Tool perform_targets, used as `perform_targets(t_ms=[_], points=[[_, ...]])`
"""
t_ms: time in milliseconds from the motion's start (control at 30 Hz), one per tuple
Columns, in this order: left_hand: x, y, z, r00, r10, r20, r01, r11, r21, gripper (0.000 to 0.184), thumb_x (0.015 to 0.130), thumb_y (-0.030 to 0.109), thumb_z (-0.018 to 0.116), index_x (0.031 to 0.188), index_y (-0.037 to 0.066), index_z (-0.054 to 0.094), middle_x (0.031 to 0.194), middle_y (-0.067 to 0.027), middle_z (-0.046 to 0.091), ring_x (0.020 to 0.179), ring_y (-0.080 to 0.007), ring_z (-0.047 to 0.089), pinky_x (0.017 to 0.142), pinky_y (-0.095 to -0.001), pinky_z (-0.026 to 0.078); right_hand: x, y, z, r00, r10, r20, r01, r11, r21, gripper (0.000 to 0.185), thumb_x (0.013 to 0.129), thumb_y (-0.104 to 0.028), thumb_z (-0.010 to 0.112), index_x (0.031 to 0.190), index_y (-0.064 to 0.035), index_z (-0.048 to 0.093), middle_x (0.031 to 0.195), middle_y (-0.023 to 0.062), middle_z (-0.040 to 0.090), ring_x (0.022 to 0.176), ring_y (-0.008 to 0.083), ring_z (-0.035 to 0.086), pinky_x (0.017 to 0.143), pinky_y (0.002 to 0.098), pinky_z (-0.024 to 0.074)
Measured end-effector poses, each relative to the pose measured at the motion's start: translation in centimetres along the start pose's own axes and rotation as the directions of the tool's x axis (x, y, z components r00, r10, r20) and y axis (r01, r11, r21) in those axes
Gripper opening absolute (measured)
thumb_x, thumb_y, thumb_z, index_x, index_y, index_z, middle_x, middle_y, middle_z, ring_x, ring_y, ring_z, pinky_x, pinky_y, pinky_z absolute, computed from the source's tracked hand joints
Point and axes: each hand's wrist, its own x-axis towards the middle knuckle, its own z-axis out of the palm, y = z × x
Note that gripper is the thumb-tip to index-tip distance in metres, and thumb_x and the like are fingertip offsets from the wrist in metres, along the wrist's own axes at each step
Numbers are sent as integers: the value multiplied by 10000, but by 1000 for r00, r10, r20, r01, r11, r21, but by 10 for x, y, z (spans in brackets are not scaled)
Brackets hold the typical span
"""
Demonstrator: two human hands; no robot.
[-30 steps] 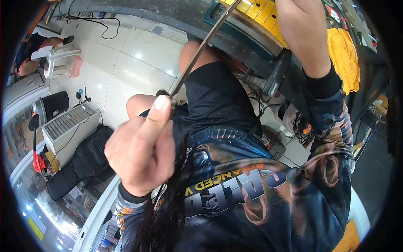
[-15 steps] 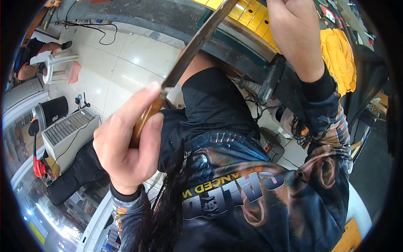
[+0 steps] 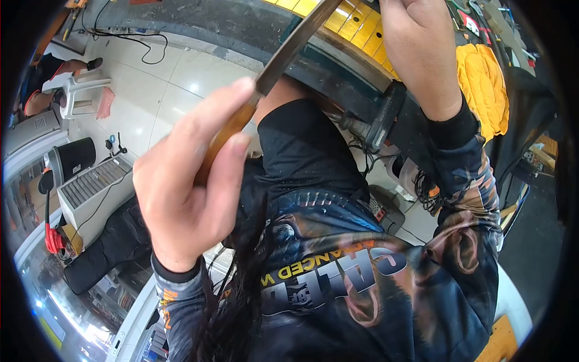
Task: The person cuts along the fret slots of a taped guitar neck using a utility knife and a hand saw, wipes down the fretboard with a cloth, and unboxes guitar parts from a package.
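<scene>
My left hand [image 3: 193,163] is wrapped around the wooden handle [image 3: 226,139] of a long flat metal file [image 3: 295,51]. The file slants up and away to the right, across a yellow guitar fretboard [image 3: 356,27] with metal frets and black dots. Its far end lies beyond the top edge of the view. My right hand [image 3: 419,51] is over the right part of the fretboard with its fingers bent. Its fingertips are cut off by the top edge, so what they grip or press is hidden.
A dark clamp [image 3: 386,117] sticks out from the workbench edge [image 3: 211,33]. Yellow cloth [image 3: 482,87] lies to the right of my forearm. On the left are a white stool [image 3: 84,93], a person's legs [image 3: 45,81] and a white slatted unit [image 3: 96,187]. Cables [image 3: 425,190] hang below the bench.
My left hand has pushed the file forward, up and to the right, further over the fretboard. My right hand stays almost where it was, shifting slightly left in view.
</scene>
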Motion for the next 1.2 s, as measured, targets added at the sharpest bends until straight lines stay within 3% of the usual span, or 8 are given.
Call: perform_targets(t_ms=[67,167,267,333,400,433,800,1200], points=[[-11,6,-6,1000,-12,26,11,999,52,418,1008,-91,734,1426,-89,728,1341,-192,822,1104,-181,783,991,-285,566,2,-7,-1,1000,21,-10,-22,999,-42,549,928,214,422,1381,-6,640,1316,158,647,1296,298,656,1180,409,511],[-15,6,-3,997,-5,-78,11,997,71,453,926,-102,765,1373,-32,782,1229,-229,850,1031,-325,865,927,-338,640,-1,-11,-5,1000,25,-11,-25,997,-73,563,925,213,416,1390,-11,639,1358,165,627,1350,320,637,1205,428,504],[-4,10,-1,999,-19,29,17,998,65,401,1033,-84,713,1433,-101,716,1362,-237,797,1195,-238,791,1065,-338,581,-1,-15,-1,1000,-14,-23,14,999,-33,569,919,215,411,1390,-10,638,1366,170,620,1365,332,628,1216,434,500],[-10,18,-3,993,-91,80,87,995,48,398,1036,-97,700,1434,-110,711,1379,-250,782,1247,-262,782,1097,-360,580,0,-12,0,999,-21,-47,21,1000,-16,569,916,216,409,1387,-7,638,1362,172,621,1363,334,628,1219,435,498],[-26,7,3,996,-31,-88,34,999,30,479,889,-129,758,1361,-50,775,1164,-263,843,883,-296,846,837,-300,621,1,0,-2,1000,-27,-15,26,998,-50,565,911,212,407,1383,1,636,1362,178,618,1353,347,627,1215,436,499],[-33,5,2,994,-2,-112,7,999,41,486,872,-145,747,1352,-67,771,1128,-278,838,859,-282,841,824,-288,611,0,0,-3,1000,-22,-18,21,998,-54,565,911,212,407,1383,1,636,1362,178,618,1353,347,627,1215,436,499],[-35,2,5,994,24,-111,-23,1000,15,491,867,-158,732,1351,-86,760,1111,-253,835,857,-312,829,809,-294,608,1,-9,-5,999,-52,-12,51,995,-83,571,887,198,415,1374,4,641,1350,198,621,1337,369,629,1188,424,498],[-38,13,29,968,159,-195,-129,979,160,609,812,-229,719,1400,-70,744,756,-110,650,664,-287,653,607,-326,526,1,-13,-4,999,-30,-12,30,997,-71,562,897,212,426,1368,-2,643,1341,183,624,1329,351,631,1193,418,494]])
